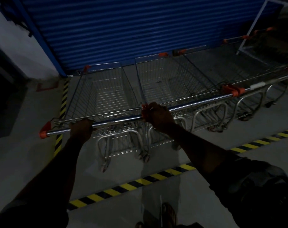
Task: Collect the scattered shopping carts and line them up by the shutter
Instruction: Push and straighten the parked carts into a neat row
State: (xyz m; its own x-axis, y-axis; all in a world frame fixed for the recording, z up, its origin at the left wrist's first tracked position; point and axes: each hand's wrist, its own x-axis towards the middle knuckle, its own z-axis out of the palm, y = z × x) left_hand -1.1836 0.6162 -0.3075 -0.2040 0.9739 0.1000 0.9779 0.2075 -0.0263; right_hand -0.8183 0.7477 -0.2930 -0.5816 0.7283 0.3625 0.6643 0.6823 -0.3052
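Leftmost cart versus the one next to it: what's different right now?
The leftmost cart ends the row beside the striped floor tape; the second cart has carts on both sides. The left hand grips the leftmost cart's handle; the second cart's handle is bare beyond the right hand, which grips where the handles meet. Both are wire, nosing toward the blue shutter.

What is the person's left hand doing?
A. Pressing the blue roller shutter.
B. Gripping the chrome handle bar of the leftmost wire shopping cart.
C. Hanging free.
B: the left hand curls round the chrome handle bar of the leftmost wire shopping cart, short of the blue roller shutter.
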